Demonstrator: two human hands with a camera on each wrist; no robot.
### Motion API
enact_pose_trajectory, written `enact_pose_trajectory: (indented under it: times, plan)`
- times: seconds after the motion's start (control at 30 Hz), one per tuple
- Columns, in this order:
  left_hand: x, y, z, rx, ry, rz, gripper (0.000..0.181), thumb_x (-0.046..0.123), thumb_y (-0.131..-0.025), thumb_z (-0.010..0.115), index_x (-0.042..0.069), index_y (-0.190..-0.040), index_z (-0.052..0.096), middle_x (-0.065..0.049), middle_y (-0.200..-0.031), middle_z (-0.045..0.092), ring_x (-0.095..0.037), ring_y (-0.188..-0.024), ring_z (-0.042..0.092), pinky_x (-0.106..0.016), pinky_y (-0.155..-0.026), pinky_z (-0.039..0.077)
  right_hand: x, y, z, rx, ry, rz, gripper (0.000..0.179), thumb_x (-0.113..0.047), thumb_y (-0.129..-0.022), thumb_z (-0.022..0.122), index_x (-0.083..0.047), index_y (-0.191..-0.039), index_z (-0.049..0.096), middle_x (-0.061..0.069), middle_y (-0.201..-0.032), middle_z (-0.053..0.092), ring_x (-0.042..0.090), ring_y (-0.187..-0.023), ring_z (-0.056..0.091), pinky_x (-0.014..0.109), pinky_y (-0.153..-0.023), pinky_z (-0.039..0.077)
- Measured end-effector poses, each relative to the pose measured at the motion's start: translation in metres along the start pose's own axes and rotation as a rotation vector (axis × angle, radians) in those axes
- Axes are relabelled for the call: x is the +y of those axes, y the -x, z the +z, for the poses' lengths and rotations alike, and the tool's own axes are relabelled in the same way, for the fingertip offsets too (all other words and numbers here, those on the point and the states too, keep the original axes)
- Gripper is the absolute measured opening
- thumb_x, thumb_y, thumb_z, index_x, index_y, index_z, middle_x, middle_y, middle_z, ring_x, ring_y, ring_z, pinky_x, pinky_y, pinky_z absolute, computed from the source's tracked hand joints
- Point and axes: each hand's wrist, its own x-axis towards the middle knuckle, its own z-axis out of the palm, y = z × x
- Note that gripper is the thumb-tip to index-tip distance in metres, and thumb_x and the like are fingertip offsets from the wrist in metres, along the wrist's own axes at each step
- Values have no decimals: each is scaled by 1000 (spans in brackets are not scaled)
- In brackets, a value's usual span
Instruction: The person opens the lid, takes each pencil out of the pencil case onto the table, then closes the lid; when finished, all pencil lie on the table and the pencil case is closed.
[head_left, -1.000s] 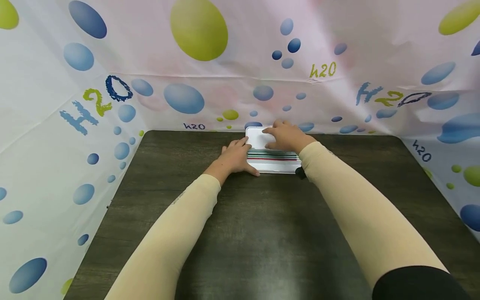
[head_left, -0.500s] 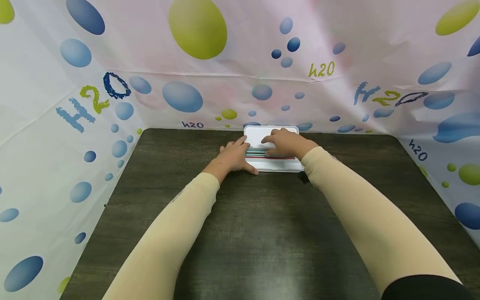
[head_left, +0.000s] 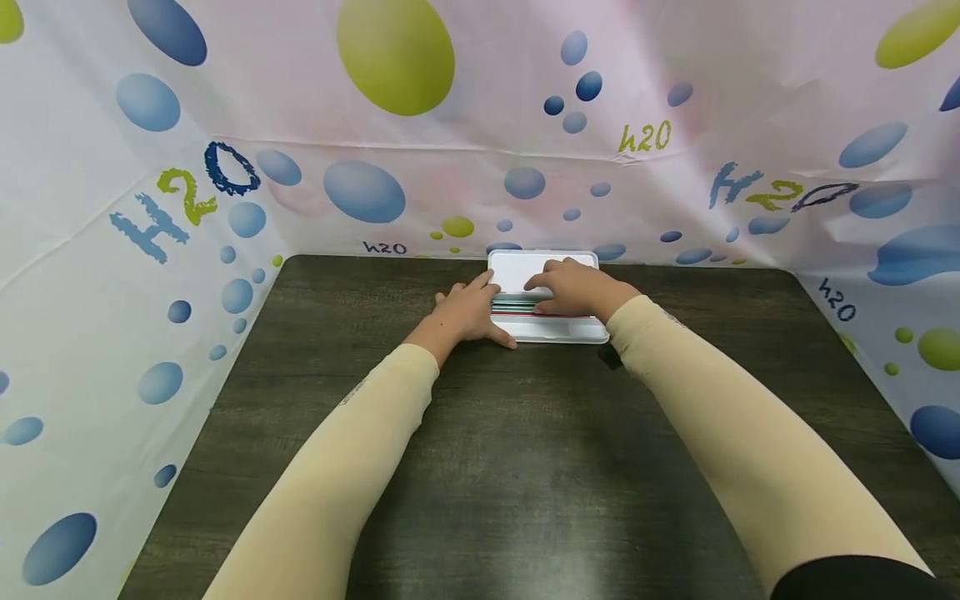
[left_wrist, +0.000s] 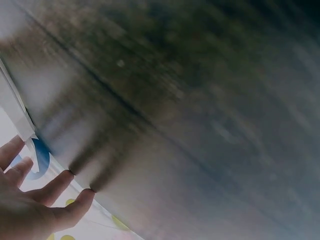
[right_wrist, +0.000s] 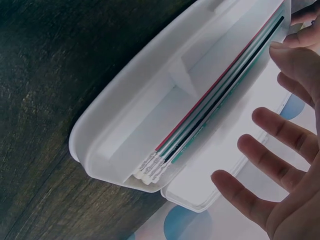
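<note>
A white pencil case point(head_left: 555, 332) lies at the back of the table with its lid point(head_left: 513, 270) hinged back. Several pencils point(right_wrist: 220, 95), green, dark and red with white tips, lie lengthwise inside it beside a small divider. At the case's left end is my left hand point(head_left: 465, 317), its fingers spread and the thumb by the front corner. My right hand point(head_left: 583, 290) hovers over the case's right half, thumb close to the pencils. In the right wrist view that hand's fingers point(right_wrist: 272, 162) are apart and relaxed, gripping nothing. Whether the thumb touches a pencil is unclear.
A dark wood-grain table point(head_left: 480, 467) spreads out in front of the case. Right behind the case rises a white sheet point(head_left: 465, 142) printed with blue and green bubbles, also standing along the left and right sides.
My right hand has shifted down and slightly forward from over the lid towards the pencils, uncovering the lid's right corner. My left hand keeps its place at the case's left end.
</note>
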Motion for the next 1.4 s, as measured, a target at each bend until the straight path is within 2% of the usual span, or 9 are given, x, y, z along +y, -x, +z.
enact_pose_trajectory:
  times: [0.3, 0.7, 1.1, 1.4]
  plan:
    - [2, -1, -5, -1, 16, -3, 112, 69, -79, 87, 24, -169, 36, 1, -184, 7, -51, -160, 29, -80, -125, 24, 1, 2, -2, 3, -19, -31, 44, -30, -104, 72, -15, -145, 67, 18, -139, 67, 38, -132, 65, 56, -113, 53]
    - [5, 3, -9, 11, 17, 9, 110, 69, -80, 86, 24, -167, 38, 1, -184, 8, -50, -161, 30, -80, -125, 24, 0, 0, 0, 5, -54, -60, 35, -16, -104, 70, -12, -139, 70, 15, -124, 70, 31, -114, 69, 50, -105, 56]
    - [4, 2, -4, -3, 18, 6, 110, 68, -80, 86, 24, -168, 36, 0, -184, 8, -49, -161, 29, -78, -124, 26, 2, -7, 9, -17, -75, -56, 34, -15, -103, 70, -12, -137, 71, 13, -117, 70, 27, -104, 67, 48, -99, 57]
    - [2, 3, -2, -5, 21, 4, 111, 69, -80, 86, 24, -168, 36, 0, -184, 7, -50, -161, 29, -79, -124, 26, 0, -10, 5, -46, -111, -64, 33, -13, -103, 70, -12, -136, 70, 14, -117, 69, 27, -102, 65, 49, -97, 56]
